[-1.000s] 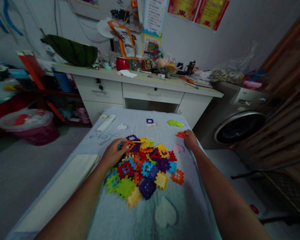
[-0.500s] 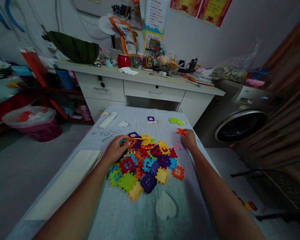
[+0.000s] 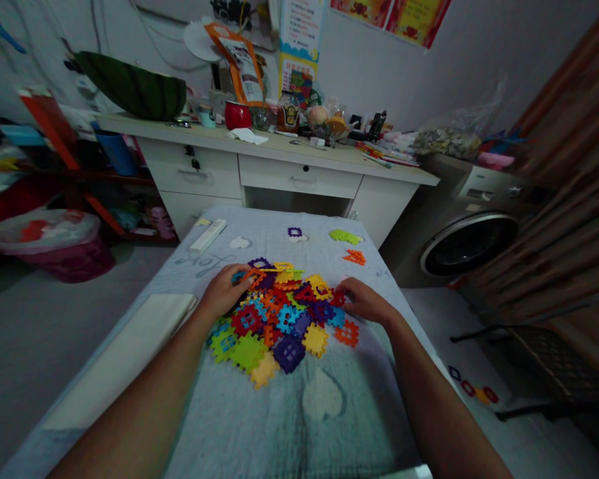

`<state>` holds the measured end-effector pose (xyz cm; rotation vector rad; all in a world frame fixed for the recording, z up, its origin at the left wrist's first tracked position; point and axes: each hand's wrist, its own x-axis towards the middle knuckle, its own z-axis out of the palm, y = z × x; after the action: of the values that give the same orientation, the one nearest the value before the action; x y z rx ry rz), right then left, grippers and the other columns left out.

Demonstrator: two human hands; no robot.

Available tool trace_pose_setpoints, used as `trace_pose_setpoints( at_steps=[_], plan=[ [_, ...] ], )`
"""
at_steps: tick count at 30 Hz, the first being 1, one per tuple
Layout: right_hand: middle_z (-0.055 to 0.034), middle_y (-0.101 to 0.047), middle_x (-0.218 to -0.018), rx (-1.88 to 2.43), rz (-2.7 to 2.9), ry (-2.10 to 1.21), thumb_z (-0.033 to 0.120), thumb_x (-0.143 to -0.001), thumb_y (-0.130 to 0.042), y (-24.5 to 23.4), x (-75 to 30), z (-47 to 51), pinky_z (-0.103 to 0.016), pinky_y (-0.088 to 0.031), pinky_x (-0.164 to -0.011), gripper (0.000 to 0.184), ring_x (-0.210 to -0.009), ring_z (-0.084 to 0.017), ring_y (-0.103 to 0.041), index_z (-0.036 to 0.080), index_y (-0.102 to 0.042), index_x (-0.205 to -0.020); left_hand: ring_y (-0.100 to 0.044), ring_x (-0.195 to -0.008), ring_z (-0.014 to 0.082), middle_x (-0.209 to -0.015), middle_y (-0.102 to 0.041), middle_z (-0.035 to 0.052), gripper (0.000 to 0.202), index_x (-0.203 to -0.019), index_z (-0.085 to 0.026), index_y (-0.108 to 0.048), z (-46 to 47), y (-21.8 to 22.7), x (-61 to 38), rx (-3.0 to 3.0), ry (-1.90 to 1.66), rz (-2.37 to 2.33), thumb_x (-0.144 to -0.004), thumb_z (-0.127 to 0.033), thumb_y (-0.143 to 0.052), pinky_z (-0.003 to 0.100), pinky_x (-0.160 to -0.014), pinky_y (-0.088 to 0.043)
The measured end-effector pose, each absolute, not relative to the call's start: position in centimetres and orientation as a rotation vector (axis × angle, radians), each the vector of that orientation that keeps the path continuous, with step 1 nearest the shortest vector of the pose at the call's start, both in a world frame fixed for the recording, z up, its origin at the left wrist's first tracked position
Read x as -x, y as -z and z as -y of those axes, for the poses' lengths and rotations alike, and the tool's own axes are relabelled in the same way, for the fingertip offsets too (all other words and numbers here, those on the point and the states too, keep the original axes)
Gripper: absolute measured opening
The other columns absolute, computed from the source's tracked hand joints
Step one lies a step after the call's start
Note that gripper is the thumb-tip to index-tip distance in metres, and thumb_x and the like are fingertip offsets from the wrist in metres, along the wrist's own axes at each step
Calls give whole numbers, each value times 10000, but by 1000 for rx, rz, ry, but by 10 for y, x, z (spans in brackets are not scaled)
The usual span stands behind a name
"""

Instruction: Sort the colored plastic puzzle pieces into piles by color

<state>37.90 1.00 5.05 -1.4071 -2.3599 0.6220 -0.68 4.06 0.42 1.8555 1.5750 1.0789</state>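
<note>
A heap of colourful plastic interlocking tiles (image 3: 287, 319) with toothed edges lies on the cloth-covered table (image 3: 259, 432). At the heap's far left, my left hand (image 3: 224, 291) has its fingers closed on an orange interlocking tile (image 3: 254, 275). On the right edge of the heap, my right hand (image 3: 363, 299) pinches a red interlocking tile (image 3: 338, 297); its fingertips are partly hidden. Apart from the heap, an orange tile piece (image 3: 354, 257), a green tile piece (image 3: 343, 236) and a purple square frame tile (image 3: 294, 231) lie towards the far side.
A white elongated object (image 3: 208, 235) lies at the table's far left, and a folded pale cloth (image 3: 124, 359) along its left side. Beyond stands a white desk (image 3: 274, 159) bearing a watermelon piece (image 3: 134, 86) and jars. A washing machine (image 3: 466, 226) is to the right.
My right hand has let go of the orange piece beyond the heap and come back to a red tile at the heap's edge. My left hand stays at the heap's left. The view has shifted slightly.
</note>
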Motion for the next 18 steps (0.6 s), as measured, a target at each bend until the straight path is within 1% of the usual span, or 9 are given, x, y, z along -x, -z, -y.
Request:
trace_pose_setpoints(
  at_steps=[4, 8, 10, 12, 14, 16, 18],
  plan=[
    [-74, -629, -1034, 1593, 2197, -423, 219, -735, -681, -46, -399, -12, -323, -478, -844, 284, -894, -188, -597, 183, -670, -1017, -593, -1126, 267, -1176, -657, 88, 461, -1063, -213, -658, -41, -4, 7, -1852, -1053, -1578, -778, -561, -557, 420, -1041, -428],
    [-111, -636, -1010, 1857, 1948, -97, 306, -772, -669, -32, -423, -20, -349, -469, -861, 305, -908, -222, -605, 151, -671, -1035, -598, -1106, 264, -1168, -661, 84, 468, -1060, -211, -657, -41, -5, 6, -1849, -1042, -1588, -762, -561, -566, 406, -1026, -440],
    [-124, -646, -981, 1937, 1886, 12, 330, -786, -662, -23, -429, -23, -356, -459, -879, 307, -923, -241, -606, 138, -681, -1026, -599, -1107, 267, -1169, -661, 86, 479, -1062, -206, -658, -41, -7, 5, -1849, -1037, -1596, -758, -564, -567, 406, -1029, -438],
    [-134, -657, -987, 1972, 1866, 76, 327, -795, -655, -15, -431, -25, -358, -447, -901, 308, -953, -253, -604, 138, -686, -1037, -599, -1112, 272, -1165, -663, 88, 494, -1061, -202, -662, -41, -7, 5, -1850, -1035, -1598, -757, -578, -560, 411, -1031, -436],
    [-148, -662, -1040, 1984, 1853, 118, 318, -796, -658, -10, -430, -27, -361, -436, -923, 333, -990, -263, -599, 140, -680, -1077, -602, -1111, 276, -1160, -667, 88, 502, -1064, -203, -664, -41, -7, 5, -1853, -1040, -1598, -756, -586, -560, 414, -1027, -439],
    [-155, -660, -1091, 1990, 1841, 137, 322, -806, -657, -7, -429, -27, -368, -427, -939, 358, -1025, -269, -593, 144, -668, -1116, -605, -1106, 275, -1158, -671, 86, 500, -1067, -205, -665, -41, -5, 6, -1859, -1044, -1594, -755, -584, -567, 415, -1026, -439],
    [-155, -662, -1103, 1992, 1843, 126, 328, -824, -645, -5, -429, -28, -373, -421, -949, 342, -1042, -269, -589, 147, -669, -1114, -606, -1104, 272, -1162, -670, 86, 495, -1071, -205, -664, -42, -4, 7, -1864, -1043, -1588, -757, -576, -571, 414, -1030, -437]
  ],
)
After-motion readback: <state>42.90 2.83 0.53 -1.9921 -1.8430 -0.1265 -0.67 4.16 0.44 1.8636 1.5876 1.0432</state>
